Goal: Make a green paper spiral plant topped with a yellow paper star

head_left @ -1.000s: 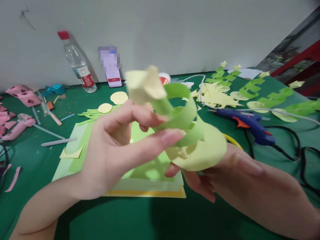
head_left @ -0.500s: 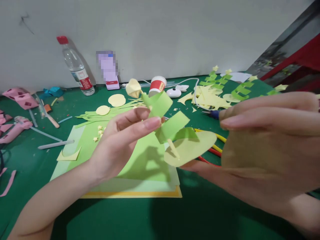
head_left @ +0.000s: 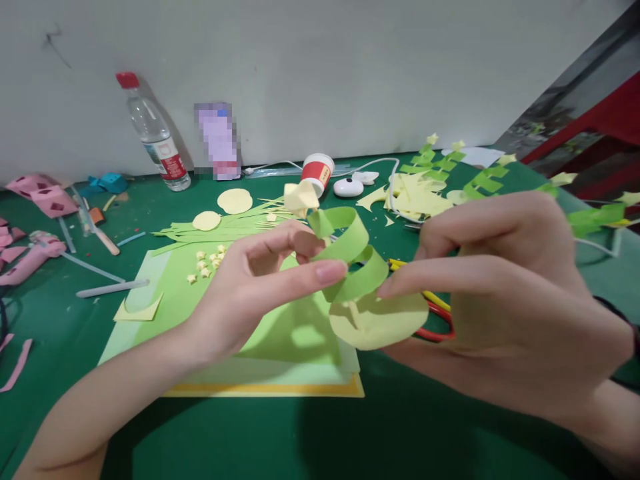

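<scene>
A small paper craft is held up between both hands: a curled green paper strip [head_left: 354, 230] with a pale yellow paper star [head_left: 301, 197] at its top and a pale yellow paper disc [head_left: 383, 320] at its base. My left hand [head_left: 250, 293] pinches the green curl from the left between thumb and fingers. My right hand [head_left: 505, 287] is at the right side; its thumb lies under the disc and a fingertip touches the lower curl just above it. Its other fingers are bent.
Green paper sheets [head_left: 280, 347] lie below, with tiny stars [head_left: 203, 265] and cut green strips [head_left: 200, 233] on or behind them. Red-handled scissors [head_left: 441, 327] are partly hidden. Finished-looking curls [head_left: 485, 180], paper scraps [head_left: 415, 193], a cup [head_left: 317, 171] and a bottle [head_left: 160, 150] stand farther back.
My right hand has moved left, and its finger now touches the lower curl. My left hand has shifted slightly right, and the paper craft has turned, its star now lower and farther right.
</scene>
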